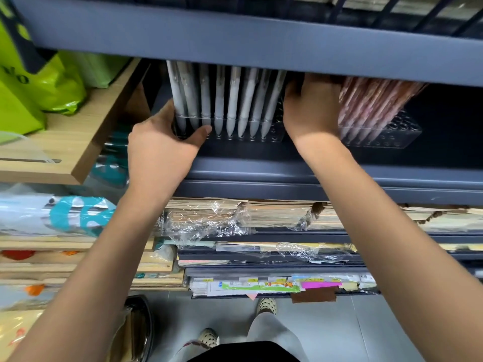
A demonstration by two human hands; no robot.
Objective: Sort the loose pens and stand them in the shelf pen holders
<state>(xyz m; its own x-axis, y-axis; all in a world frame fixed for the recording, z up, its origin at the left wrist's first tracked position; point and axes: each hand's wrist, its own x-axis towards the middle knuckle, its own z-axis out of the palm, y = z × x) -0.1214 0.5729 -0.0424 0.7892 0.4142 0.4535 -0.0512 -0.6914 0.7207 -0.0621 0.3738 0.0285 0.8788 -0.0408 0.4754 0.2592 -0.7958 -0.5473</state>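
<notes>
A clear plastic pen holder [271, 130] stands on the dark grey shelf [261, 165], filled with several upright white pens [234, 100]. My left hand [162, 145] grips the holder's left end, thumb across its front. My right hand [311, 108] reaches in at the holder's right end, its fingertips hidden under the shelf above. To the right stands a second clear holder [392, 134] with several pink pens [371, 100], blurred.
The upper shelf's front edge [261, 40] hangs low over the pens. Green bags [39, 82] lie on a wooden shelf [78, 142] at left. Plastic-wrapped notebooks [209, 218] fill the shelves below. My feet [266, 305] stand on the grey floor.
</notes>
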